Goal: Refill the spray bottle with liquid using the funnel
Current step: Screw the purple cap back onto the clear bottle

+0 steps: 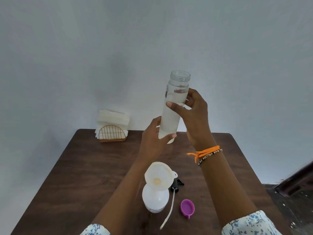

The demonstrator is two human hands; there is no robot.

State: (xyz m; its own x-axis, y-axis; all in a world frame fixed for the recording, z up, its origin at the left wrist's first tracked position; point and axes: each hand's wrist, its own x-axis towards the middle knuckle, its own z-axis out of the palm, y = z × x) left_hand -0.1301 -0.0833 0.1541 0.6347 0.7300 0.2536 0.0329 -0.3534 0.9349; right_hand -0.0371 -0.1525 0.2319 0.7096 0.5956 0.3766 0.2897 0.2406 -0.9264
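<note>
Low in the frame a funnel [159,175] sits in the spray bottle [155,198] on the counter [84,167], while above, at centre, both hands, left [152,141] and right [194,116], grip a lidless water bottle [174,106].

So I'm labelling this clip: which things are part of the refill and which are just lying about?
Job: water bottle, funnel, spray bottle, sprayer head, purple cap, left hand, right hand.
Lying about: napkin holder.
</note>
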